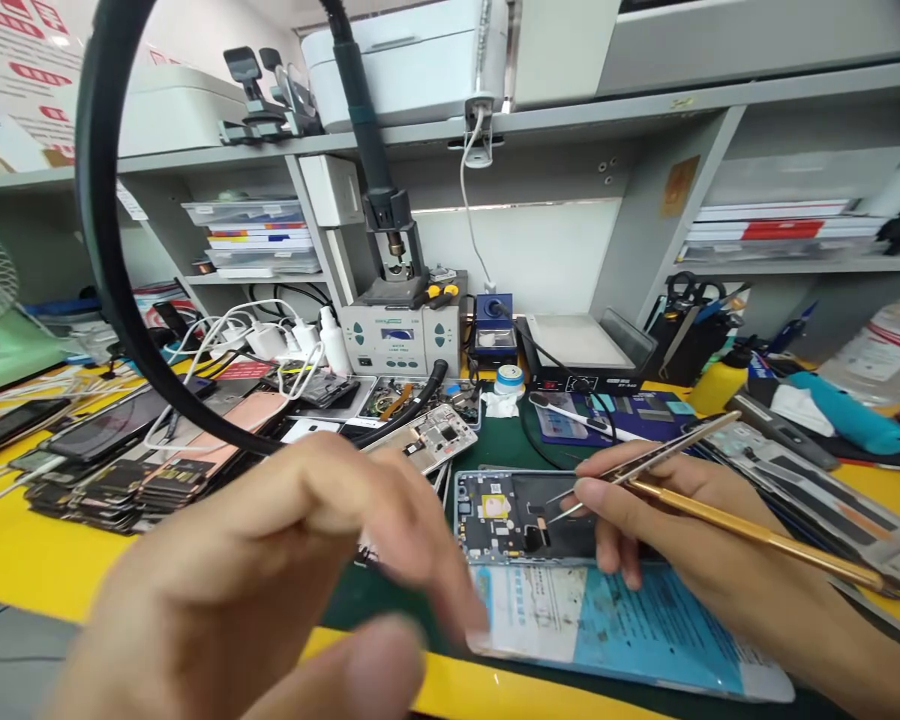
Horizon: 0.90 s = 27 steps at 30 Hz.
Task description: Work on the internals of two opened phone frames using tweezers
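My right hand (667,500) is closed on metal tweezers (675,447), held between thumb and fingers with their tips slightly apart over the inside of an opened phone (495,533). A slim gold screwdriver-like tool (757,530) also lies in that hand, crossing the palm and pointing back to the right. The phone lies flat on a blue and white pad (607,630), with its board and small parts exposed. Close to the camera, my left hand (270,560) hovers left of the phone, fingers bent and thumb apart. Nothing shows between its fingers.
A black cable loop (112,250) hangs at the left, running to a soldering station (397,340). Stacked phone parts (135,490) lie on the left. Another phone board (435,440) sits just behind the opened phone. A grey phone frame (832,500) is at right.
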Each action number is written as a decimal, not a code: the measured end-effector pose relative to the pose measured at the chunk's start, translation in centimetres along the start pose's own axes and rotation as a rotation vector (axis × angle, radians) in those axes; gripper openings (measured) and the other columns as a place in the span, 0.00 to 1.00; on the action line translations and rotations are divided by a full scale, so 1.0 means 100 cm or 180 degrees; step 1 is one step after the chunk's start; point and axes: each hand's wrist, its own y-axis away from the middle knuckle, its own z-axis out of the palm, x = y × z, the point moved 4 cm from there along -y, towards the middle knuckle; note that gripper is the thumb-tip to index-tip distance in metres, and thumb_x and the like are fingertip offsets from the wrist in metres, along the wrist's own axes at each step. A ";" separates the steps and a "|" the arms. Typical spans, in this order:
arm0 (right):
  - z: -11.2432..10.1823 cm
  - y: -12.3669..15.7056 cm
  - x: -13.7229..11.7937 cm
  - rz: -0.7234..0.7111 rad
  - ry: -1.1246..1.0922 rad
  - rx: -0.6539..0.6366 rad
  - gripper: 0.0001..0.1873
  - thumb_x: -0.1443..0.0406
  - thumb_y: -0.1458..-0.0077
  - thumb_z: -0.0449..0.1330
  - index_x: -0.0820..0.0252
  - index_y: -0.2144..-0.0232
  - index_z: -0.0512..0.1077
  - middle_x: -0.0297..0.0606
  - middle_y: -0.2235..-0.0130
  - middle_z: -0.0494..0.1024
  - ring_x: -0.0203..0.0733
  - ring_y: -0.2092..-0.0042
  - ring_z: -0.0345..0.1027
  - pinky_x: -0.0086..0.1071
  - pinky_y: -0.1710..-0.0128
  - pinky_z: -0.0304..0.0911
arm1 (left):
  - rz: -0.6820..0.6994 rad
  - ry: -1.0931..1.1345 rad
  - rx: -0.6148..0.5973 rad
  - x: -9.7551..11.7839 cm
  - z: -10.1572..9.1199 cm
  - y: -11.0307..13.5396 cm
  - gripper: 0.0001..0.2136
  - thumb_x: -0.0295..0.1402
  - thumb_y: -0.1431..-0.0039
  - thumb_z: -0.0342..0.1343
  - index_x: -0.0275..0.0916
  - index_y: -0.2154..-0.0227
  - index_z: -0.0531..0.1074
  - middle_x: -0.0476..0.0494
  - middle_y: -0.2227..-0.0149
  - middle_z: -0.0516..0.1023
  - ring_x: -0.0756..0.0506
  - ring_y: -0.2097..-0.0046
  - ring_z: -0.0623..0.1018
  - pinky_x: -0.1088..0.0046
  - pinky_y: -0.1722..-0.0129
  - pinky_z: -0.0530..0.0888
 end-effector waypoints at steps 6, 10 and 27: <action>-0.013 -0.004 -0.007 -0.0085 -0.0029 0.0263 0.27 0.44 0.39 0.71 0.60 0.54 0.80 0.39 0.74 0.87 0.37 0.78 0.77 0.26 0.78 0.72 | 0.0365 -0.0787 -0.0851 0.002 0.016 -0.062 0.23 0.40 0.35 0.61 0.46 0.39 0.69 0.40 0.37 0.75 0.35 0.36 0.77 0.51 0.36 0.78; -0.018 -0.008 -0.009 -0.0117 -0.0033 0.0371 0.27 0.44 0.40 0.72 0.61 0.54 0.81 0.42 0.72 0.88 0.38 0.78 0.77 0.27 0.78 0.72 | 0.0425 -0.0849 -0.1126 -0.007 0.024 -0.074 0.25 0.43 0.40 0.65 0.47 0.40 0.73 0.42 0.42 0.79 0.36 0.42 0.82 0.57 0.44 0.82; -0.028 -0.004 -0.018 -0.1593 0.1719 0.1522 0.07 0.57 0.33 0.66 0.45 0.58 0.86 0.34 0.55 0.90 0.52 0.52 0.86 0.39 0.51 0.80 | 0.1434 -0.1606 0.0025 -0.006 0.045 -0.061 0.37 0.36 0.46 0.60 0.39 0.32 0.61 0.32 0.37 0.77 0.32 0.39 0.83 0.50 0.44 0.85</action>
